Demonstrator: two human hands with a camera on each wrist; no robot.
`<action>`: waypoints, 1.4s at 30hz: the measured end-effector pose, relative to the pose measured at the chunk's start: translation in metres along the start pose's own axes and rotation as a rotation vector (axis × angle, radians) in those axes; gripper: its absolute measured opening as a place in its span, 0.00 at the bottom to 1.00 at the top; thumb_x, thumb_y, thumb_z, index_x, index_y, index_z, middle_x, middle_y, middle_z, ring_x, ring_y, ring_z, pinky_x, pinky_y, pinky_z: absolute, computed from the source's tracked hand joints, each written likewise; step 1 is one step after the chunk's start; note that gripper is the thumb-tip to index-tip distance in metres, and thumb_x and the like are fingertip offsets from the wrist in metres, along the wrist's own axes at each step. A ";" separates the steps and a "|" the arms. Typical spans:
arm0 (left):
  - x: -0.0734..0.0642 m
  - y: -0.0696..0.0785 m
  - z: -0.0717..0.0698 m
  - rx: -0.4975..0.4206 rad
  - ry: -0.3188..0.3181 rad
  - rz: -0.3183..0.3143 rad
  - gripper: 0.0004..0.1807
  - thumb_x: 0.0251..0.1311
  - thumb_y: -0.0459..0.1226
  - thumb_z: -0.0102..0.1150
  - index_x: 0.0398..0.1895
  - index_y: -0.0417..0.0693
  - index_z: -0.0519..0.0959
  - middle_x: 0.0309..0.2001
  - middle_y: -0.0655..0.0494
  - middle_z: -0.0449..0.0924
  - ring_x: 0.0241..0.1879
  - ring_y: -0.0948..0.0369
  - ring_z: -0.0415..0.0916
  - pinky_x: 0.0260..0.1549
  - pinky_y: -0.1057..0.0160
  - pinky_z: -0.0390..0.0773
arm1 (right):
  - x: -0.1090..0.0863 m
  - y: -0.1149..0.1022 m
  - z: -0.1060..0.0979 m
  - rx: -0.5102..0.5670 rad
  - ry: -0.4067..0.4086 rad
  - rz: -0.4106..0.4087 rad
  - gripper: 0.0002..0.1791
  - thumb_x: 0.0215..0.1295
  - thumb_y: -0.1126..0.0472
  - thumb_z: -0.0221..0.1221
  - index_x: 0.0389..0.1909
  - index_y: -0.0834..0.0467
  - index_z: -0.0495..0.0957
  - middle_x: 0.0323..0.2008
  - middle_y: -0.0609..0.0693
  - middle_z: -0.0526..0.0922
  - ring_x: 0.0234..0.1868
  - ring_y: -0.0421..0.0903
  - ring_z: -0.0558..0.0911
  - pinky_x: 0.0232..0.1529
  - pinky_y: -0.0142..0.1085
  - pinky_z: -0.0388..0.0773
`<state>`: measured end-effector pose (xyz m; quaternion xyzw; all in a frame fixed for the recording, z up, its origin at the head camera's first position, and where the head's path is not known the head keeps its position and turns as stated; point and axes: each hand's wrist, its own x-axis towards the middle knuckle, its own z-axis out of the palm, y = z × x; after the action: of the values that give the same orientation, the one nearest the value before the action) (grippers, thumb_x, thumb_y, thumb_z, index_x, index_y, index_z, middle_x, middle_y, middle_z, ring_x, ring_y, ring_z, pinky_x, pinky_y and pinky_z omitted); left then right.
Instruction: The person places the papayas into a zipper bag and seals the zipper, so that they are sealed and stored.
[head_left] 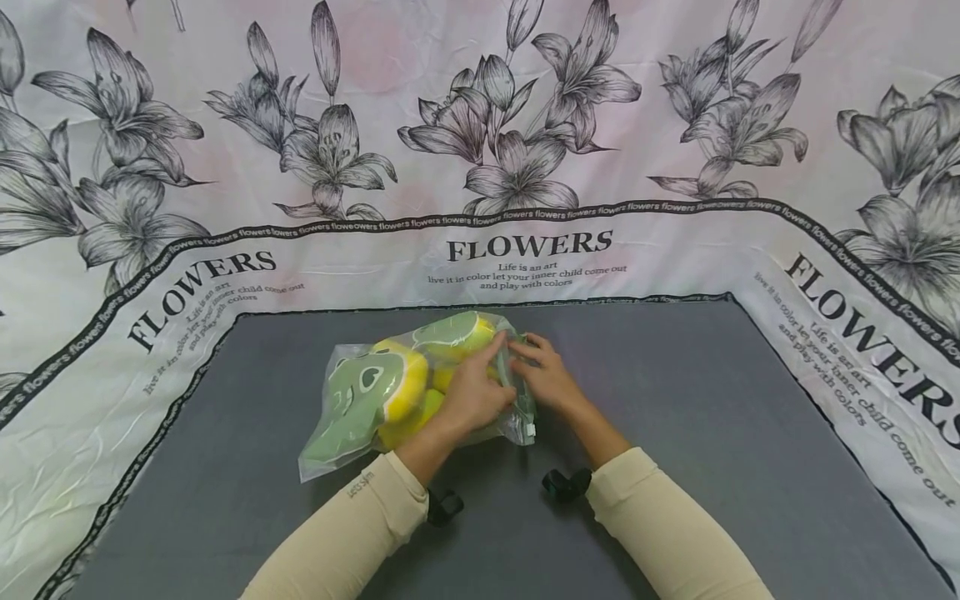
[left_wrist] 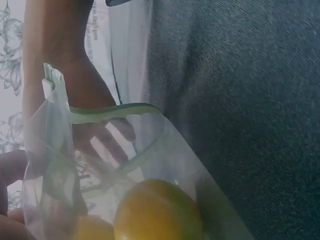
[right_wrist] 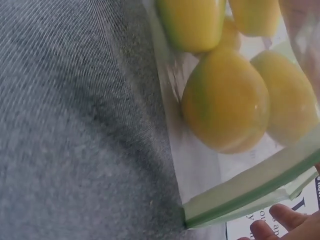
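Note:
A clear zip bag (head_left: 450, 333) with green print lies on the grey table, its mouth toward the right. Several yellow, mango-like fruits (right_wrist: 225, 100) with greenish patches are inside. My left hand (head_left: 480, 392) lies over the mouth end and grips the plastic near the slider (head_left: 531, 431). Over at the mouth's far side, my right hand (head_left: 551, 379) has its fingers (right_wrist: 287, 217) extended and spread by the green zip strip (right_wrist: 250, 195). The left wrist view shows the two lips of the mouth apart, with the right fingers seen through the plastic.
The grey table cloth (head_left: 675, 400) has a white border printed with lilies and lettering (head_left: 528, 246). Black wrist straps (head_left: 566, 485) sit beneath the cream sleeves (head_left: 660, 517) of both arms.

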<state>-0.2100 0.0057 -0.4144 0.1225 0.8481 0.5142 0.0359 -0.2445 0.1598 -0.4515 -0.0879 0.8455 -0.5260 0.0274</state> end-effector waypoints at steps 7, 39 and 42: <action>0.003 -0.002 0.000 0.153 0.033 0.041 0.48 0.45 0.26 0.61 0.74 0.53 0.59 0.51 0.47 0.80 0.14 0.60 0.66 0.13 0.65 0.71 | -0.003 0.010 -0.007 0.058 -0.004 -0.024 0.24 0.70 0.55 0.55 0.65 0.54 0.72 0.71 0.62 0.55 0.69 0.62 0.56 0.61 0.59 0.60; -0.038 0.002 0.009 0.448 0.167 0.449 0.20 0.55 0.35 0.58 0.53 0.43 0.82 0.63 0.44 0.71 0.19 0.68 0.66 0.25 0.64 0.74 | 0.005 0.024 -0.020 0.305 0.078 0.113 0.25 0.73 0.50 0.51 0.68 0.52 0.69 0.57 0.59 0.77 0.54 0.57 0.76 0.52 0.55 0.71; -0.041 0.001 0.009 0.412 0.196 0.480 0.20 0.54 0.34 0.59 0.53 0.41 0.82 0.62 0.43 0.71 0.34 0.60 0.79 0.36 0.60 0.80 | 0.007 0.023 -0.020 0.312 0.076 0.108 0.26 0.73 0.50 0.51 0.69 0.52 0.67 0.57 0.59 0.77 0.54 0.57 0.76 0.52 0.56 0.71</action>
<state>-0.1687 0.0041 -0.4210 0.2737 0.8806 0.3351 -0.1934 -0.2569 0.1859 -0.4635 -0.0170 0.7575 -0.6515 0.0371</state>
